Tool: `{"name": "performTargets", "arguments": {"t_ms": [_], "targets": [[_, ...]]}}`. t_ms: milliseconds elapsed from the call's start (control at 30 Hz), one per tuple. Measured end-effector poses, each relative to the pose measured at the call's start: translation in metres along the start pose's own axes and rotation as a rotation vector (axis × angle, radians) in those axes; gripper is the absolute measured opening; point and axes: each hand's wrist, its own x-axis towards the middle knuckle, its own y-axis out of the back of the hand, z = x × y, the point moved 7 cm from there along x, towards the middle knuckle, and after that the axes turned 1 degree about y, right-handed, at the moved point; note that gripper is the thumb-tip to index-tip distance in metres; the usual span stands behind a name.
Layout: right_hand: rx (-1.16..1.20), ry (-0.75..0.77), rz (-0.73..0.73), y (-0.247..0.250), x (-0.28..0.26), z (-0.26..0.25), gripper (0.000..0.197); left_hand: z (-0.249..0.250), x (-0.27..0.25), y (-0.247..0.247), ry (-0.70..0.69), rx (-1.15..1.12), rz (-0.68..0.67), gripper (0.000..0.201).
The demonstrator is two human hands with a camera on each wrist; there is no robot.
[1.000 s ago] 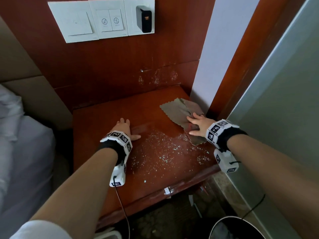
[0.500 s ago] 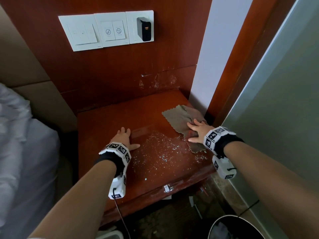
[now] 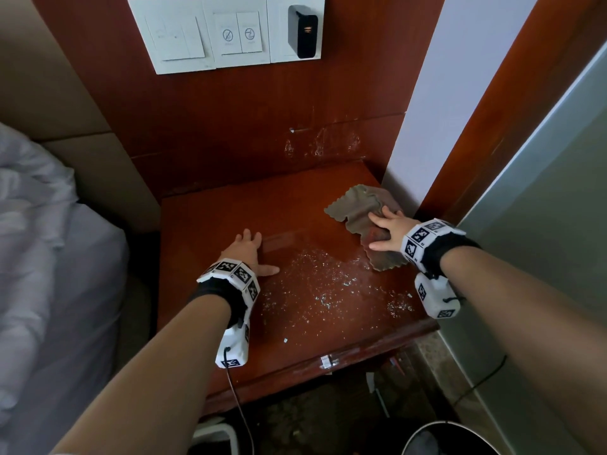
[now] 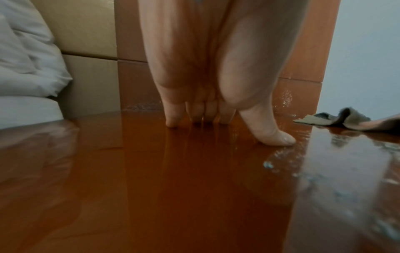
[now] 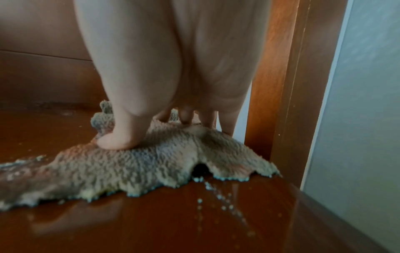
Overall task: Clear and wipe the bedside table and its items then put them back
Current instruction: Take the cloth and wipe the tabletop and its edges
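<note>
Bed [image 3: 49,257] at left, white bedding bunched against a tan headboard [image 3: 49,77]. Wood wall panel [image 3: 230,119] behind, carrying a white switch plate [image 3: 203,37] with a black charger [image 3: 303,36] plugged in at its right end. Table [image 3: 213,224] sits between the bed and the white wall [image 3: 427,110]; top glossy and wet, droplets [image 3: 322,284] scattered over the front-centre and front-right. Bin [image 3: 453,438] rim on the floor, lower right.

Cloth [image 3: 361,208]: grey-brown, scalloped edge, rumpled, at the table's back-right by the wall. Right hand [image 3: 389,229] lies flat on it, fingers spread and straight, thumb pad pressing into the pile — pressing down, not pinching. Cloth edge trails a line of droplets toward the front.

Left hand [image 3: 248,252] flat on the bare tabletop, left of centre, fingers straight, thumb splayed right, holding nothing. Well apart from the cloth.
</note>
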Motion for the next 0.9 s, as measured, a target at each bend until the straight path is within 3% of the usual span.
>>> {"name": "performTargets", "arguments": {"t_ms": [900], "targets": [[0.132,0.021,0.017,-0.059,-0.082,0.009,0.085,0.008,-0.014,0.001,-0.014,0.104,0.076,0.084]]}}
